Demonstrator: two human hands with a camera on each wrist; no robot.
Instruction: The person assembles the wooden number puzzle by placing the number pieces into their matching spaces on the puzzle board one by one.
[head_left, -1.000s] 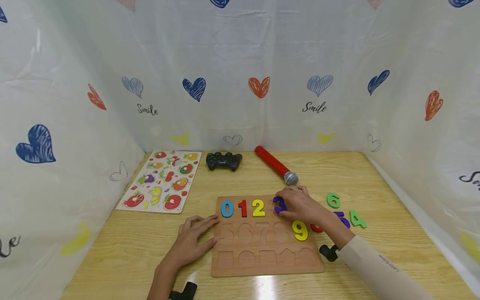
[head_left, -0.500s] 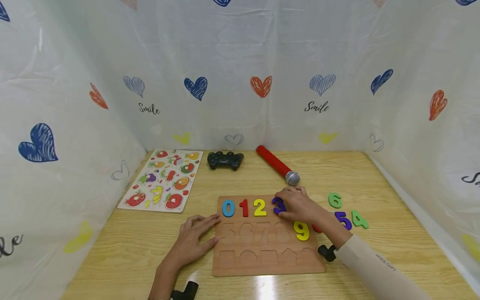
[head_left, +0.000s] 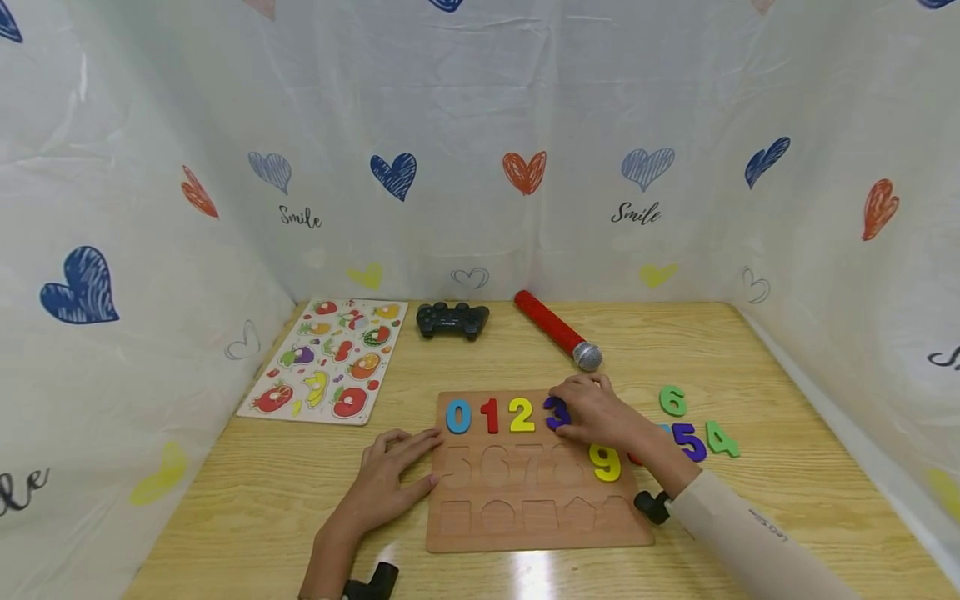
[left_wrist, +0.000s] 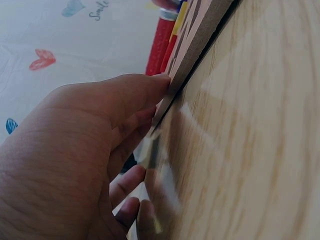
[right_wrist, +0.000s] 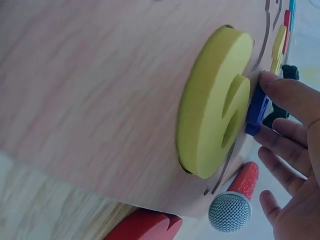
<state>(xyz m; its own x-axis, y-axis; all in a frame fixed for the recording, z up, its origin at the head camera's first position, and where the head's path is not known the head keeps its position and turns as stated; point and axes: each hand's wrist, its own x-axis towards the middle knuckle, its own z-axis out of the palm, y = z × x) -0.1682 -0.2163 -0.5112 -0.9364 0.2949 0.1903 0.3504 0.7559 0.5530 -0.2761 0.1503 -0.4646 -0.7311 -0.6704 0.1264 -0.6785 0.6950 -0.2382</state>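
My right hand (head_left: 600, 414) pinches the purple number 3 (head_left: 556, 421) between thumb and fingers, over the top row of the wooden number board (head_left: 480, 492). In the right wrist view the thumb is at one end of the 3 (right_wrist: 256, 110) and a finger at the other. To its left, the blue 0 (head_left: 451, 417), red 1 (head_left: 491, 418) and yellow 2 (head_left: 522, 426) sit in that row. A yellow 9 (right_wrist: 195, 125) lies on the board beneath the right hand. My left hand (head_left: 386, 477) rests at the board's left edge, fingertips and thumb touching it, fingers loosely extended.
Right of the board lie a green 6 (head_left: 667, 407), purple 5 (head_left: 692, 446), green 4 (head_left: 718, 440) and a partly hidden red piece (right_wrist: 142, 227). Behind stand a red microphone (head_left: 551, 323) and a black game controller (head_left: 452, 321). A fruit puzzle board (head_left: 318, 367) lies at left.
The whole scene has shifted slightly to the right in the head view. The right hand keeps its pinch on the 3 at almost the same place; the left hand stays at the board's edge.
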